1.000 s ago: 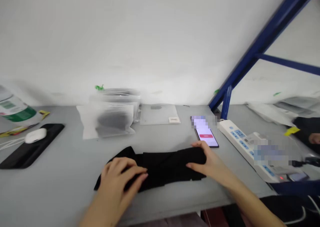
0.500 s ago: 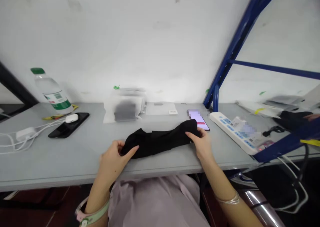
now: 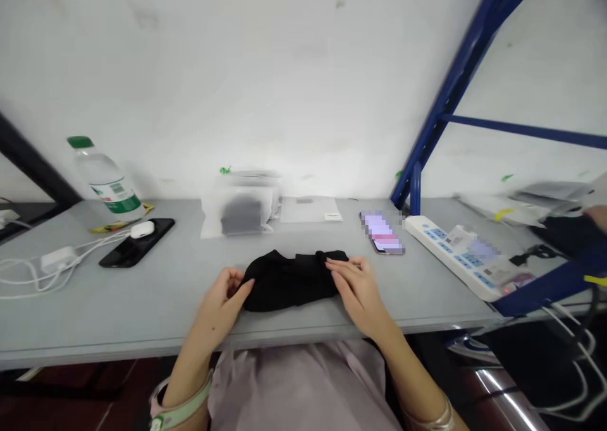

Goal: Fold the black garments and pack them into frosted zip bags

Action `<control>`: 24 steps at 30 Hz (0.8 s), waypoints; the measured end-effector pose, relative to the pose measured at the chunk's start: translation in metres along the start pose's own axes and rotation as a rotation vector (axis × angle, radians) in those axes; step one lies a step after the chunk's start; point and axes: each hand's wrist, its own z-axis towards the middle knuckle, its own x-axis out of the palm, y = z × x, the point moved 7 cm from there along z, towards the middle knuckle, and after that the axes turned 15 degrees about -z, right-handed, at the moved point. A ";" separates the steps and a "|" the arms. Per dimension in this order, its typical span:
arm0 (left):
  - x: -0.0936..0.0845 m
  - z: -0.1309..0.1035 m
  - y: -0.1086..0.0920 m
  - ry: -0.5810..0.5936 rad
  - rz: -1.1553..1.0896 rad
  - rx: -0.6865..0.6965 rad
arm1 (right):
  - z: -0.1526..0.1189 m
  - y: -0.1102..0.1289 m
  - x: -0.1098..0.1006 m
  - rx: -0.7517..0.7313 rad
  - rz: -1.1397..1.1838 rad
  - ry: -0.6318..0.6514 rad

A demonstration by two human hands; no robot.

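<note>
One elongated black cloth (image 3: 289,285) looks matte; its right end is folded.

- Left hand (image 3: 220,304): partly hidden behind black cloth (image 3: 287,285).
- Right hand (image 3: 355,285): covers cloth's other end; fold there unclear.
- Beyond right hand: phone (image 3: 383,235), screen pixelated, unreadable.
- Beyond left hand: frosted bag (image 3: 241,217), dark contents indistinct.
- Beyond both hands: label (image 3: 333,217), print too small.
- Far right of right hand: another person's hand (image 3: 597,217), blurred, edge-cut.

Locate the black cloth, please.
In the head view, the black cloth lies below centre on the grey table, between the left hand and the right hand.
</note>
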 end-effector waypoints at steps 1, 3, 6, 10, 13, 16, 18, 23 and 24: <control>-0.001 0.000 -0.001 -0.014 -0.011 0.020 | 0.000 -0.004 0.001 0.002 0.046 0.041; -0.002 0.001 -0.002 -0.053 -0.032 0.056 | 0.000 -0.011 0.002 0.002 0.146 0.081; -0.005 -0.001 -0.003 -0.112 -0.036 0.070 | 0.002 -0.021 0.000 0.021 0.234 0.033; -0.004 -0.006 -0.008 -0.182 0.013 0.071 | -0.001 -0.036 -0.001 0.200 0.179 -0.072; -0.001 -0.009 -0.014 -0.203 0.163 0.060 | -0.004 -0.039 0.005 0.265 0.174 -0.040; 0.003 -0.008 -0.017 -0.169 0.293 0.067 | -0.003 -0.034 0.008 0.226 0.132 -0.011; 0.005 -0.004 -0.015 -0.108 0.314 0.077 | -0.001 -0.033 0.008 0.208 0.118 0.023; 0.006 0.006 -0.009 -0.004 0.387 0.028 | 0.007 -0.049 0.009 0.373 0.237 0.148; 0.004 0.006 -0.013 -0.035 0.419 0.041 | 0.008 -0.052 0.010 0.412 0.249 0.177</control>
